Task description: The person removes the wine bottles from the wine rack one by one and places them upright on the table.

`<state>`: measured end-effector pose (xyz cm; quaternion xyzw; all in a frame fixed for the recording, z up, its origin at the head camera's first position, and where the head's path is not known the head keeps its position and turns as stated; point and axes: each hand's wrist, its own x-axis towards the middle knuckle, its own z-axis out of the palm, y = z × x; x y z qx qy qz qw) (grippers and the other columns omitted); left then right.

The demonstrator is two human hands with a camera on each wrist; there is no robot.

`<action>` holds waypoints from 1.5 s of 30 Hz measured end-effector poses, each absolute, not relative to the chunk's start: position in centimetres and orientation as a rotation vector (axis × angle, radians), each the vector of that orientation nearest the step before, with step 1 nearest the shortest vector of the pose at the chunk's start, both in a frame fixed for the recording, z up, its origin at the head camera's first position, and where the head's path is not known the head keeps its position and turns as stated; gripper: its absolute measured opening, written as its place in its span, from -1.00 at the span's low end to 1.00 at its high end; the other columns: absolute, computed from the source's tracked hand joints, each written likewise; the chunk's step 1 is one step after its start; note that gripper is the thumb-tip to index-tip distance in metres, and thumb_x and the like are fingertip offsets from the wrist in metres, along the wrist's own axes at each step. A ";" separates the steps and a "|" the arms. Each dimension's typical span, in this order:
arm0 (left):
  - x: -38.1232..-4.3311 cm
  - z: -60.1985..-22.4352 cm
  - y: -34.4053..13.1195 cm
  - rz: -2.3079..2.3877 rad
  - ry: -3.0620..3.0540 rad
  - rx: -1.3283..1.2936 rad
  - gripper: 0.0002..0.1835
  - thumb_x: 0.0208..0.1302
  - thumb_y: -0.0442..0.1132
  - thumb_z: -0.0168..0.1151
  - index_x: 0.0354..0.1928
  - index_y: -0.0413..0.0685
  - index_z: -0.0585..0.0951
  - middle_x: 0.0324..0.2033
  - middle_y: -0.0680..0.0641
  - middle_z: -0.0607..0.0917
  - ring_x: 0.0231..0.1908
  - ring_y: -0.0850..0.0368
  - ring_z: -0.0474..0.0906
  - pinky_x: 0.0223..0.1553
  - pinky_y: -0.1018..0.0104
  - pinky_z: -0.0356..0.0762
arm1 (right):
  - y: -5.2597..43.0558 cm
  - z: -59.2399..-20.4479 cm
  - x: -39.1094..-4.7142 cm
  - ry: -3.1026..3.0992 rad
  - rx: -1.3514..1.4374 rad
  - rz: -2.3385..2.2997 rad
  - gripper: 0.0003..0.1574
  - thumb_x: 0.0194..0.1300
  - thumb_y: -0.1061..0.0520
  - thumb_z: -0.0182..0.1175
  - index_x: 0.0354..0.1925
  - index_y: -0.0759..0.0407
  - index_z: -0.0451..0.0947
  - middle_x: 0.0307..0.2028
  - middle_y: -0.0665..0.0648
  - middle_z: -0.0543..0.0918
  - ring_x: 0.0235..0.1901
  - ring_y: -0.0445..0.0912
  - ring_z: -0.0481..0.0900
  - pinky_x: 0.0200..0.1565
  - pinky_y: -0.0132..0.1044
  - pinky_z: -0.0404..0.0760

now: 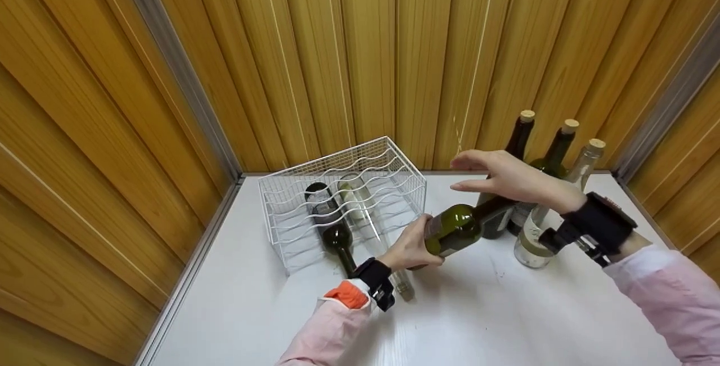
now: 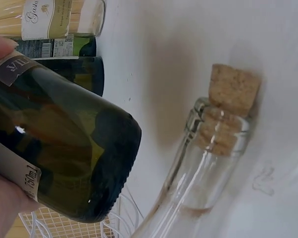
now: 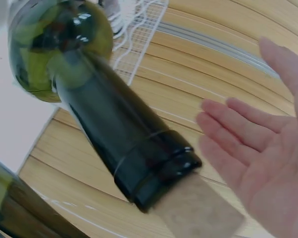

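Wood-panelled walls (image 1: 360, 62) on all visible sides, white tabletop (image 1: 225, 310) below; six glass bottles total, one white wire rack with wavy bars (image 1: 326, 166). Two bottles lie in rack: one dark green glass bottle (image 1: 336, 236), one clear glass bottle (image 1: 354, 197), both necks sticking out front, toward the person; clear one's tan cork (image 2: 233, 89) shows, dark one's mouth is hidden by the left wrist. Three bottles stand upright at right, all corked: one very dark (image 1: 518, 138), one green (image 1: 557, 149), one clear with pale label (image 1: 531, 245). Sixth is a green glass wine bottle with pale label (image 1: 457, 228), tilted, base just above table right of rack, neck pointing right and up toward the standing three. Left hand (image 1: 410, 247) grips it round the labelled body near base, thumb and fingers curled on it. Right hand (image 1: 506, 175) is spread wide, thumb apart from fingers, holding nothing, neck and tan cork (image 3: 201, 210) of held bottle near its palm; can't tell if palm touches.
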<state>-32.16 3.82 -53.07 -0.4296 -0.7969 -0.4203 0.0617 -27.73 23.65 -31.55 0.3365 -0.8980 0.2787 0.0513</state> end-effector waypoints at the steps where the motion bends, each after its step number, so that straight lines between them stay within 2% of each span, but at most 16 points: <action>1: -32.2 -53.1 3.8 -1.282 -2.411 -1.284 -0.19 -0.46 -0.23 0.52 -0.05 -0.16 0.30 -0.26 0.04 0.47 -0.25 0.25 0.40 -0.13 0.49 0.32 | 23.7 -31.3 -27.7 -2.687 1.020 0.872 -0.41 0.16 -0.01 0.22 0.04 0.35 0.40 -0.06 0.24 0.53 -0.04 0.07 0.46 -0.04 -0.02 0.39; 5: -32.2 -53.1 3.9 -1.341 -2.434 -1.191 -0.23 -0.43 -0.23 0.51 -0.06 -0.14 0.31 -0.27 0.06 0.48 -0.26 0.25 0.41 -0.16 0.48 0.34 | 24.0 -30.7 -27.7 -2.499 0.967 0.969 -0.46 0.15 0.18 0.24 0.08 0.33 0.37 0.02 0.21 0.48 0.02 0.05 0.42 0.02 -0.03 0.33; 8: -32.1 -53.1 4.0 -1.410 -2.463 -1.091 -0.23 -0.42 -0.25 0.50 -0.05 -0.11 0.31 -0.27 0.08 0.49 -0.26 0.25 0.42 -0.17 0.45 0.35 | 24.1 -30.3 -27.5 -2.375 0.900 1.044 -0.43 0.12 0.29 0.24 0.11 0.32 0.35 0.06 0.18 0.45 0.05 0.00 0.39 0.06 -0.12 0.30; 12: -31.8 -52.9 4.3 -1.493 -2.474 -0.957 -0.24 -0.41 -0.25 0.50 -0.04 -0.08 0.32 -0.27 0.10 0.51 -0.26 0.25 0.44 -0.16 0.43 0.36 | 23.6 -29.5 -26.6 -2.230 0.837 1.135 -0.40 0.10 0.42 0.20 0.13 0.42 0.29 0.08 0.28 0.40 0.08 0.01 0.34 0.09 -0.18 0.26; 15: -31.5 -52.7 4.6 -1.560 -2.450 -0.874 -0.27 -0.40 -0.25 0.49 -0.06 -0.06 0.32 -0.27 0.11 0.52 -0.25 0.24 0.45 -0.17 0.41 0.37 | 23.1 -28.9 -26.0 -2.158 0.789 1.203 -0.40 0.12 0.44 0.16 0.13 0.51 0.22 0.10 0.36 0.36 0.10 0.08 0.30 0.11 -0.14 0.23; 19: -31.2 -52.5 5.1 -1.651 -2.414 -0.770 -0.30 -0.38 -0.24 0.48 -0.09 -0.06 0.33 -0.28 0.12 0.51 -0.26 0.23 0.45 -0.18 0.38 0.38 | 23.0 -29.3 -25.9 -2.098 0.684 1.324 -0.38 0.17 0.39 0.13 0.15 0.52 0.15 0.11 0.37 0.31 0.12 0.13 0.24 0.13 -0.07 0.18; 24: -31.0 -52.4 5.5 -1.717 -2.370 -0.698 -0.31 -0.35 -0.21 0.48 -0.09 -0.08 0.33 -0.28 0.12 0.50 -0.25 0.22 0.44 -0.17 0.35 0.37 | 23.0 -30.9 -26.5 -2.054 0.561 1.493 -0.38 0.24 0.29 0.07 0.20 0.43 0.09 0.10 0.40 0.27 0.13 0.13 0.20 0.15 -0.07 0.13; 28: -31.0 -52.5 5.8 -1.729 -2.345 -0.666 -0.30 -0.36 -0.20 0.48 -0.08 -0.08 0.33 -0.28 0.11 0.50 -0.24 0.21 0.44 -0.15 0.33 0.37 | 22.9 -32.3 -26.9 -2.064 0.492 1.561 -0.35 0.27 0.26 0.05 0.21 0.47 0.03 0.08 0.43 0.26 0.10 0.10 0.21 0.14 -0.04 0.14; 32: -30.8 -52.7 6.0 -1.742 -2.345 -0.641 -0.28 -0.35 -0.21 0.49 -0.06 -0.08 0.32 -0.26 0.11 0.50 -0.23 0.20 0.44 -0.13 0.32 0.36 | 22.7 -33.9 -27.7 -2.108 0.454 1.618 -0.32 0.29 0.25 0.04 0.22 0.49 -0.02 0.09 0.44 0.23 0.11 0.16 0.19 0.14 -0.02 0.14; 39: -30.4 -52.8 6.2 -1.768 -2.359 -0.573 -0.27 -0.35 -0.18 0.49 -0.06 -0.05 0.31 -0.27 0.12 0.49 -0.22 0.20 0.44 -0.13 0.31 0.36 | 23.6 -37.3 -30.2 -2.464 0.348 1.487 -0.32 0.32 -0.03 0.02 0.20 0.41 0.15 0.07 0.38 0.37 0.08 0.13 0.30 0.06 0.01 0.24; 45: -30.4 -52.8 6.4 -1.783 -2.347 -0.566 -0.27 -0.36 -0.19 0.49 -0.05 -0.04 0.31 -0.26 0.13 0.49 -0.22 0.20 0.44 -0.13 0.31 0.36 | 22.9 -38.0 -30.9 -2.586 0.308 1.449 -0.26 0.26 -0.20 0.03 0.14 0.35 0.26 0.02 0.33 0.44 0.04 0.10 0.35 0.04 0.03 0.25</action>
